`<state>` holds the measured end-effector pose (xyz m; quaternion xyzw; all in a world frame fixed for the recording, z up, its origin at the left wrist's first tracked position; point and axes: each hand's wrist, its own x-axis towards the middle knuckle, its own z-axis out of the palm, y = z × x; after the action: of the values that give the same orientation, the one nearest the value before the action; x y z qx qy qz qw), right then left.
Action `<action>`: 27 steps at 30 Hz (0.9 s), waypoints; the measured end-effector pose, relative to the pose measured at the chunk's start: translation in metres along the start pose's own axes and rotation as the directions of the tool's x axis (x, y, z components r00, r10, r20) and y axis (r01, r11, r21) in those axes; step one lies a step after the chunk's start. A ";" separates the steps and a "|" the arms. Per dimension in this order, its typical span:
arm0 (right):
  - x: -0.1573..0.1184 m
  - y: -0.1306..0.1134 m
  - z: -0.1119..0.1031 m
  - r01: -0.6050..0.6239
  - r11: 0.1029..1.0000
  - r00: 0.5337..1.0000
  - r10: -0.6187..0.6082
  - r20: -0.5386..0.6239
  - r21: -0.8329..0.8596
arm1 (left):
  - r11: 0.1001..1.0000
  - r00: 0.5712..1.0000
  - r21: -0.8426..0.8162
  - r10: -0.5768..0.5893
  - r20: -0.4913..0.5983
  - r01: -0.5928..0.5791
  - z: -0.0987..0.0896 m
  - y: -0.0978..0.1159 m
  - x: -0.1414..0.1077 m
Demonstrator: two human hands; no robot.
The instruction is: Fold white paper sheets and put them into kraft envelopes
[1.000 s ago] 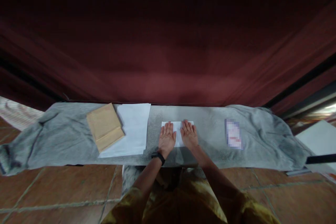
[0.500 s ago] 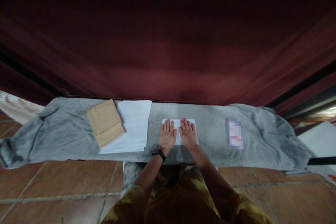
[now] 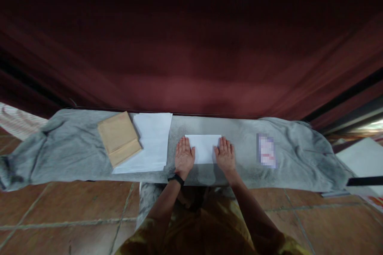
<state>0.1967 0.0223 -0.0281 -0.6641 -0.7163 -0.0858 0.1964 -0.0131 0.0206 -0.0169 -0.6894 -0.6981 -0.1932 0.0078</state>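
Note:
A white sheet of paper, seemingly folded [image 3: 204,150], lies flat on the grey cloth [image 3: 245,127] in front of me. My left hand [image 3: 184,156] rests palm down over its left edge, fingers stretched out and partly on the cloth. Over the right edge lies my right hand [image 3: 225,155], likewise flat with fingers extended. Both hands cover the paper's side edges, while its middle shows between them. To the left of my left hand is a stack of larger white paper sheets [image 3: 154,141].
Brown paper envelopes [image 3: 118,135] lie across the left part of the white stack. A blurred-out card or packet [image 3: 267,151] sits on the cloth at right. A dark red surface [image 3: 191,87] rises behind the cloth. Terracotta tiles [image 3: 74,203] cover the floor.
My hands have slid apart, the left one leftward and the right one rightward, from the paper's middle to its side edges. More of the paper shows between them.

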 end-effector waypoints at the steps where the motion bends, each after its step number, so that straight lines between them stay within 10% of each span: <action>1: -0.002 0.001 -0.001 -0.016 1.000 1.000 0.016 -0.002 -0.007 | 1.000 1.000 -0.003 0.001 -0.004 -0.001 0.000 -0.001 -0.001; 12: -0.021 0.007 -0.017 -0.172 0.984 0.985 0.173 -0.020 0.055 | 0.999 0.997 -0.044 -0.023 -0.076 0.020 -0.009 0.006 -0.011; 20: -0.017 -0.064 -0.010 0.049 0.895 0.983 -0.122 0.140 0.443 | 0.945 0.937 -0.096 0.322 0.134 -0.312 -0.001 0.052 -0.041; 27: -0.035 -0.045 -0.019 0.117 0.972 0.978 -0.148 0.148 0.202 | 0.973 0.963 -0.007 0.231 0.140 -0.232 -0.009 0.040 -0.044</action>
<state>0.1567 -0.0222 -0.0183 -0.5974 -0.7776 0.0249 0.1945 0.0252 -0.0254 -0.0100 -0.7780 -0.6125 -0.1389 -0.0152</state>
